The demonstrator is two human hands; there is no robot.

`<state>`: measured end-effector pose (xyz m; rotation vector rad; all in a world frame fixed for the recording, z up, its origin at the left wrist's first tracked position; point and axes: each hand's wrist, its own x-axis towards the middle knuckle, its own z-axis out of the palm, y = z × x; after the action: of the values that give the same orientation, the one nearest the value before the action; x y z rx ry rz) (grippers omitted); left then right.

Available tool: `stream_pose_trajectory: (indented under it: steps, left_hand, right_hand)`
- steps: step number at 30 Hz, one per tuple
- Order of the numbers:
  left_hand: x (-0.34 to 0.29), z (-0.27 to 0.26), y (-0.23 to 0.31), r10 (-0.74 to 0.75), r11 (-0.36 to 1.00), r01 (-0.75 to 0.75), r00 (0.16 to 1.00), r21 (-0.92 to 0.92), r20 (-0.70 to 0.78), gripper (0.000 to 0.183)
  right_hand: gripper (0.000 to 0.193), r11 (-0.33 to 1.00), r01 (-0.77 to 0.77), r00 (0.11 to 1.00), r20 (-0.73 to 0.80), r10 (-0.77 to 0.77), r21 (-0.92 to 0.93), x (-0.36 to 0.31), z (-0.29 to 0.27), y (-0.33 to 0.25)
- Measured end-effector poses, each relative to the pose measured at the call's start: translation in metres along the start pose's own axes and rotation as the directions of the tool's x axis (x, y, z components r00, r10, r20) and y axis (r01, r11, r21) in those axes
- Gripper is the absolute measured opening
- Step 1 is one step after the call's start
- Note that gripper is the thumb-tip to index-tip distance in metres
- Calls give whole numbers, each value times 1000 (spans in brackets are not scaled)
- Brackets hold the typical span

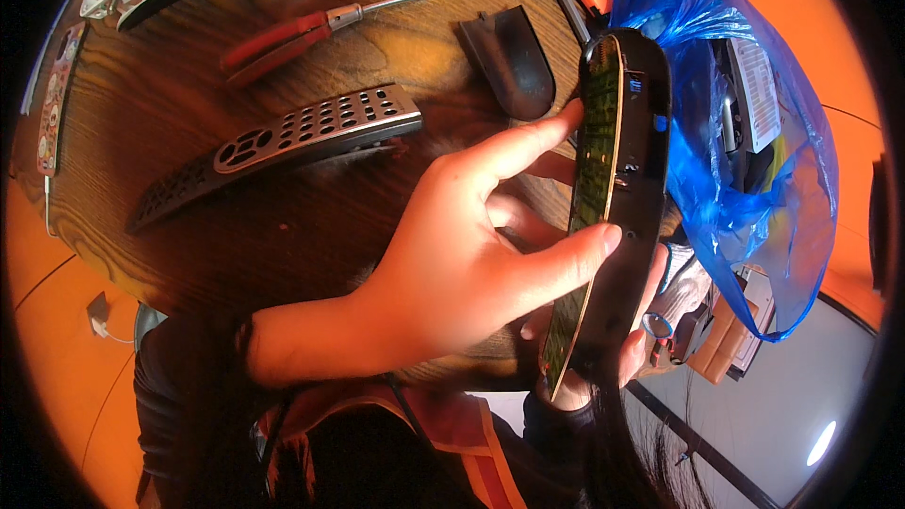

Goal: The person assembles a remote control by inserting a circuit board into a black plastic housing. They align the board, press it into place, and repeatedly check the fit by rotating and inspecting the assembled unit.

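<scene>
Over by the worktop's right edge, one black shell and one green circuit board sit between both grips: the left grip clasps the pair, thumb across; the right grip supports the shell's lower end. Leftward lie one keypad cover, one black lid, one red-handled screwdriver.

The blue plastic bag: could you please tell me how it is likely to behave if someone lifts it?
The blue plastic bag would probably be floppy, as its thin, see-through film is crinkled. It may sag unevenly, since a white-labelled item and dark shapes show inside. Its smooth, glossy look suggests it could feel slightly slippery.
</scene>
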<state>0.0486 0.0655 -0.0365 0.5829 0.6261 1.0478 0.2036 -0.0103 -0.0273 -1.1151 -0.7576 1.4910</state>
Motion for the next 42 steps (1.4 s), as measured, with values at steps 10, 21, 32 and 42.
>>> stream_pose_trajectory:
  steps: [10,21,32,42]
  left_hand:
    - [1,0,0,-5,1000,5,1000,7,-20,66]
    - [-8,10,6,151,987,-144,984,78,-99,81]
    - [-9,8,13,81,995,-75,993,70,-85,56]
    - [-8,5,5,189,975,-177,979,134,-75,42]
  right_hand:
    - [68,996,17,999,32,-20,87,5,3,0]
    - [56,969,200,977,47,-209,146,2,-8,10]
    - [55,976,208,970,115,-214,63,3,-10,19]
    - [48,960,-150,982,-74,171,237,3,-14,14]
